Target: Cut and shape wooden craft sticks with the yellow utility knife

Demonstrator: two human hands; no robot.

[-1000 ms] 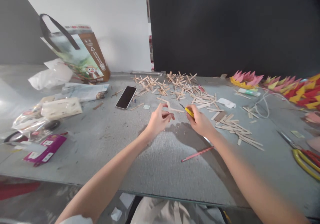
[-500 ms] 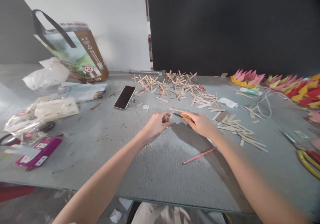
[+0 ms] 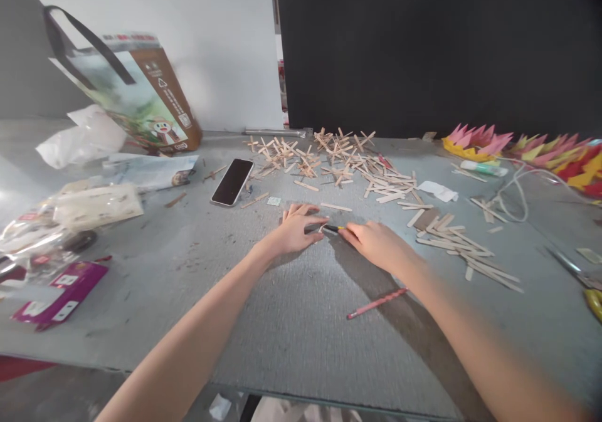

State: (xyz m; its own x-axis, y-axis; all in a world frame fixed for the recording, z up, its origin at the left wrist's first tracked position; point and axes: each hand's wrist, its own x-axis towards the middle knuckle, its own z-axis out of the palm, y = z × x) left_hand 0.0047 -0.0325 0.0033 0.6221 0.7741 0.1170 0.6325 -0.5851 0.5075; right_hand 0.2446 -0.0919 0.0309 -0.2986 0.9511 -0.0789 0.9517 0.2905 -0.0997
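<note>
My left hand (image 3: 297,229) reaches in from the left, its thumb and forefinger closing on a small pale strip (image 3: 322,227). The other fingers of that hand stretch out over the table. In my right hand (image 3: 376,243) is a slim yellow-and-black tool that looks like a craft knife (image 3: 335,228), its dark tip pointing left at the strip and touching or nearly touching it. Most of its handle is hidden by my fingers. A single wooden stick (image 3: 336,207) lies just beyond both hands. Nearer me rests a pink twisted pencil (image 3: 376,303).
Loose wooden sticks (image 3: 458,243) lie to the right, and crossed sticks (image 3: 336,149) are heaped at the back. A phone (image 3: 232,182), a purple packet (image 3: 63,293) and a carrier bag (image 3: 155,96) are on the left. Scissors (image 3: 571,270) and paper crowns (image 3: 477,141) sit right.
My left hand has spread its outer fingers, and the pale strip sits slightly lower. The knife tip has moved down a little with my right hand. The view has shifted slightly.
</note>
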